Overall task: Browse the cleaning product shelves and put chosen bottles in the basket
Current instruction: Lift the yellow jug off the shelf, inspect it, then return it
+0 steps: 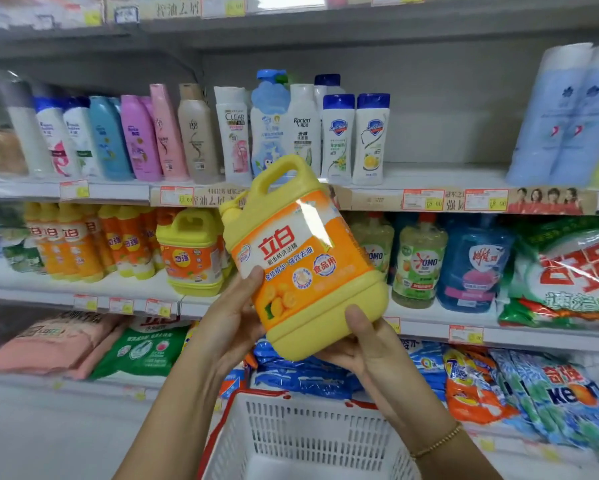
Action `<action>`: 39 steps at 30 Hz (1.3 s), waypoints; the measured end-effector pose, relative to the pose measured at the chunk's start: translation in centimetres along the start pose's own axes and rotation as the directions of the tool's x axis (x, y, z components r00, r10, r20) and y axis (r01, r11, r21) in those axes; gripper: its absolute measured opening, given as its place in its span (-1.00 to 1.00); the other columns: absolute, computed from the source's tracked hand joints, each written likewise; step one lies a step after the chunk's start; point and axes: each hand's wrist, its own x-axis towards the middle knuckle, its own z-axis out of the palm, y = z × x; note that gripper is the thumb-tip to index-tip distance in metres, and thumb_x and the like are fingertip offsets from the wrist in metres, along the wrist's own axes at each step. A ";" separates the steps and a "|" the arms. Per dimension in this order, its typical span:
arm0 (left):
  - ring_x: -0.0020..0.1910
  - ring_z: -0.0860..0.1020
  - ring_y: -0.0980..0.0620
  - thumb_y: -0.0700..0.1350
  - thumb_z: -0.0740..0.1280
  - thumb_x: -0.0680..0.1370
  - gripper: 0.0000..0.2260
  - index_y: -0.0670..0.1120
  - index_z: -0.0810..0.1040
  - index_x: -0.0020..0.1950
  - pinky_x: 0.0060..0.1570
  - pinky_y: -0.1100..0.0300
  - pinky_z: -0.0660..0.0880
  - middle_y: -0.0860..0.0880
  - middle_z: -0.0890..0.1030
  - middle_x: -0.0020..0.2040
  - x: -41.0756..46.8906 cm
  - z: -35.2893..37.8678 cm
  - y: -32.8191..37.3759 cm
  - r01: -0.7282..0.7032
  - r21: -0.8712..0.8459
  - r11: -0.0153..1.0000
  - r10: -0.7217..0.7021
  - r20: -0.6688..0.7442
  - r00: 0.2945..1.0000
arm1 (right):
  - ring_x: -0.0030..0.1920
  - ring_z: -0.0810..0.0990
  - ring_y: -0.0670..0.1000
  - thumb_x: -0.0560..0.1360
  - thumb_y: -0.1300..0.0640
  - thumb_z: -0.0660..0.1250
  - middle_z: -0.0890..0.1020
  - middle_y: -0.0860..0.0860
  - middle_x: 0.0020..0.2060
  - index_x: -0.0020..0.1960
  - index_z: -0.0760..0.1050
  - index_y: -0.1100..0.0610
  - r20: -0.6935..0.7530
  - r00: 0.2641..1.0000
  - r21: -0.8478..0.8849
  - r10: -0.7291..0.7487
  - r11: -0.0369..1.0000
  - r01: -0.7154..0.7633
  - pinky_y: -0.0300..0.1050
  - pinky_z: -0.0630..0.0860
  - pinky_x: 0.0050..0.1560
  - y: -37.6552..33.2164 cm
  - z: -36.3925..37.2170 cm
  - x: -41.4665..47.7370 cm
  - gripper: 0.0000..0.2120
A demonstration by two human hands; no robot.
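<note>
Since no bottle shows in the white slotted basket, the task seems at its first pick, with placing yet to come. The left grip curls round the side of a yellow jug, thumb on its glossy orange label. The rigid, handled plastic jug hangs tilted above the basket, and the right grip cups its bottom corner.

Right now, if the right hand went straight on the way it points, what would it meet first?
The yellow detergent jug: the right hand cups its base, pointing up and left, so nothing lies between them. What lies beyond the jug is hidden.
</note>
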 end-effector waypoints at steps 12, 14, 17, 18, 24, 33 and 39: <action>0.14 0.62 -0.15 0.11 0.40 0.37 -0.46 -0.09 0.52 0.30 0.10 -0.11 0.55 -0.17 0.63 0.17 -2.3 -2.1 1.9 0.248 0.061 0.967 -0.234 -0.174 0.956 | 0.04 0.64 0.29 -0.18 -0.42 0.54 0.59 0.15 0.19 0.34 0.25 -0.11 0.120 0.935 0.068 0.333 0.937 -0.343 0.15 0.62 -0.09 0.1 1.4 -1.0 0.16; 0.06 0.65 -0.15 0.08 0.52 0.29 -0.42 -0.11 0.56 0.24 -0.09 -0.08 0.62 -0.19 0.64 0.15 -2.6 -2.3 1.9 0.248 0.035 0.968 -0.240 -0.153 0.959 | 0.07 0.62 0.29 -0.13 -0.38 0.55 0.61 0.16 0.17 0.30 0.32 -0.07 0.145 0.926 0.063 0.348 0.931 -0.360 0.12 0.62 -0.04 0.0 0.8 -1.3 0.07; -0.01 0.67 -0.13 0.03 0.55 0.30 -0.49 -0.11 0.57 0.20 -0.13 -0.08 0.64 -0.17 0.67 0.10 -3.2 -2.3 1.4 0.207 0.113 0.972 -0.191 -0.137 0.972 | 0.10 0.63 0.23 0.06 -0.28 0.57 0.66 0.14 0.08 0.22 0.43 0.05 0.127 0.932 0.048 0.340 0.936 -0.348 0.06 0.62 -0.02 -0.4 -0.6 -1.9 -0.16; -0.01 0.67 -0.13 0.02 0.53 0.33 -0.51 -0.10 0.56 0.20 -0.05 -0.10 0.62 -0.16 0.67 0.09 -3.3 -2.3 1.2 0.177 0.187 0.966 -0.149 -0.151 0.977 | 0.11 0.63 0.18 0.18 -0.21 0.53 0.67 0.12 0.07 0.24 0.45 0.09 0.095 0.939 0.009 0.332 0.943 -0.334 0.06 0.61 0.02 -0.7 -1.3 -2.2 -0.28; 0.00 0.67 -0.02 0.04 0.63 0.03 -0.26 -0.08 0.54 0.16 -0.08 0.07 0.62 -0.01 0.70 0.02 -4.0 -0.2 -1.5 -0.056 0.623 0.780 0.146 -0.094 0.985 | 0.09 0.64 -0.08 0.44 -0.01 0.31 0.67 -0.06 0.07 0.28 0.47 0.02 -0.020 0.978 -0.408 0.208 0.891 -0.198 -0.15 0.57 0.08 -4.3 -4.1 -2.6 -0.58; 0.01 0.62 0.19 0.05 0.66 0.11 -0.35 0.10 0.50 0.14 0.05 0.09 0.59 0.16 0.66 0.03 -2.7 5.0 -8.6 -0.117 0.844 0.523 0.035 0.116 0.993 | -0.12 0.60 -0.02 0.42 0.15 0.44 0.65 -0.02 -0.15 -0.08 0.61 0.00 -0.111 0.992 -0.908 -0.059 0.412 -0.077 -0.08 0.53 -0.10 -11.9 -10.0 -1.7 -0.90; 0.05 0.61 0.21 0.04 0.65 0.11 -0.28 0.13 0.48 0.23 0.06 0.17 0.56 0.19 0.64 0.08 -0.4 7.1 -14.6 -0.121 0.869 0.480 -0.104 0.194 0.976 | -0.32 0.48 -0.04 0.39 0.12 0.45 0.51 -0.04 -0.37 -0.24 0.49 0.10 -0.130 0.956 -0.991 0.264 -0.073 -0.115 -0.11 0.37 -0.32 -14.0 -14.4 -3.2 -0.85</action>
